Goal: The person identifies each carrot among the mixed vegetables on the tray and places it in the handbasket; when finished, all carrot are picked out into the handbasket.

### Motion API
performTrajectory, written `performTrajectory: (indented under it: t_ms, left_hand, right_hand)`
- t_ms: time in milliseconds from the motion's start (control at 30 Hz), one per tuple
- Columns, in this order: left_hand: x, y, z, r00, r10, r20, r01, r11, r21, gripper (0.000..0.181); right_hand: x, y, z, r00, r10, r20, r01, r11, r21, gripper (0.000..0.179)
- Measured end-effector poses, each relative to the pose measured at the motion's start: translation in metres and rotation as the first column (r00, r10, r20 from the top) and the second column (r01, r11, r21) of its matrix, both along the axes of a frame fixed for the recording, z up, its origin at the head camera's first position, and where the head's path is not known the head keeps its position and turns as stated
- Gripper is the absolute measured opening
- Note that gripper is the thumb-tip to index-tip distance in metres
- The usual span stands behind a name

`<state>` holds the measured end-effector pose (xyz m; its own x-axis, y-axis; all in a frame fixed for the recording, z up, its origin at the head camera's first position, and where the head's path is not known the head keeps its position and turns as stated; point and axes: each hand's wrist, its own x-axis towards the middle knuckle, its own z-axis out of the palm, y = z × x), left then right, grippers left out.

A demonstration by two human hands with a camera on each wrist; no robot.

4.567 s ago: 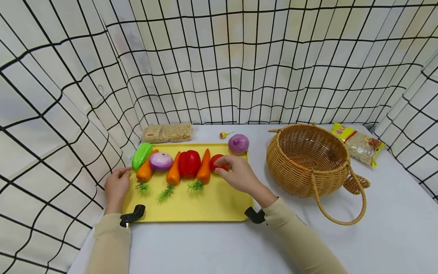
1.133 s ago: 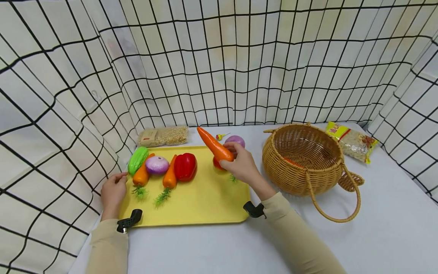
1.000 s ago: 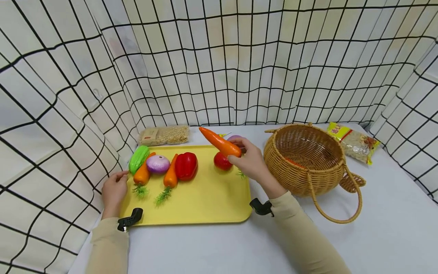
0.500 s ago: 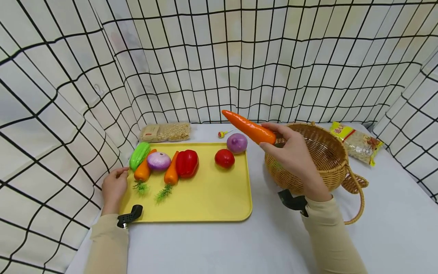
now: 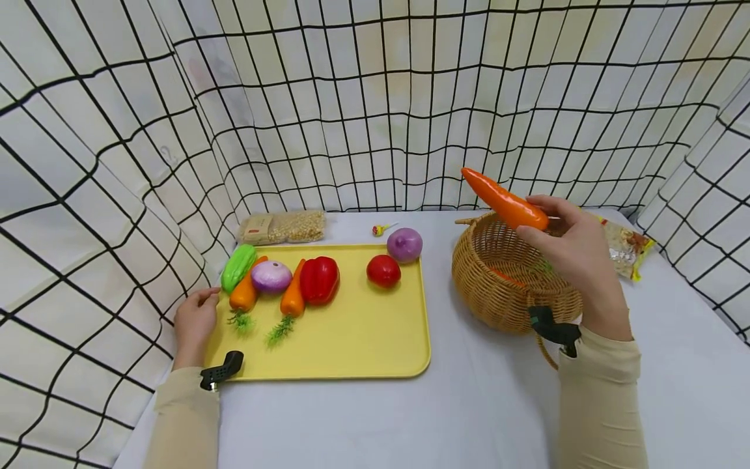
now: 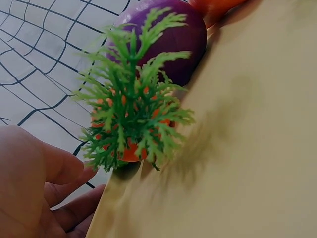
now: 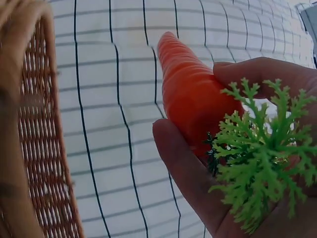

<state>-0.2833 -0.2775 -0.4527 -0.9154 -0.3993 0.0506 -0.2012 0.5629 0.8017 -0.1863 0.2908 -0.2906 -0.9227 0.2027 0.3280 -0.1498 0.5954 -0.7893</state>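
My right hand (image 5: pixel 577 251) pinches an orange toy carrot (image 5: pixel 504 198) between thumb and fingers, raised over the wicker basket (image 5: pixel 483 296). Its tip points up and left; its green leafy top (image 7: pixel 262 153) lies against the palm in the right wrist view. Something orange-red shows inside the basket. My left hand (image 5: pixel 196 322) holds the left edge of the yellow tray (image 5: pixel 363 345). Along the tray's back lie a green vegetable (image 5: pixel 239 267), two carrots, a cut purple onion (image 5: pixel 271 277), a red bell pepper (image 5: pixel 319 281) and a tomato (image 5: pixel 383 271).
A whole purple onion (image 5: pixel 404 245) sits at the tray's back right corner, near a lollipop (image 5: pixel 377 230). Behind the tray lies a bag of pale grains (image 5: pixel 287 227). Another bag (image 5: pixel 627 247) is partly hidden behind my right hand. Netting over white cloth encloses the back and sides.
My right hand has taken the carrot from beside the bell pepper, lifted it and carried it rightward from above the tomato to over the basket. My left hand stays at the tray's edge.
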Motion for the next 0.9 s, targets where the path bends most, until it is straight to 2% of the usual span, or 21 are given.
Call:
performTrajectory:
  t_ms: [433,767,900]
  left_hand:
    - [-0.004,0.002,0.002,1.000,-0.004,-0.024,0.004,1.000,0.013,0.042]
    - [-0.003,-0.001,0.001,1.000,-0.003,-0.014,0.003,1.000,0.016,0.042]
    - [-0.002,-0.001,0.000,1.000,0.001,-0.003,-0.001,1.000,0.021,0.042]
  right_hand:
    - [0.005,0.064,-0.013,0.984,-0.147,0.102,0.146,0.989,0.009,0.058]
    - [0.005,0.078,-0.025,0.964,-0.178,0.199,0.171,0.984,0.052,0.059]
    - [0.004,0.081,-0.029,0.959,-0.206,0.197,0.201,0.979,0.043,0.053]
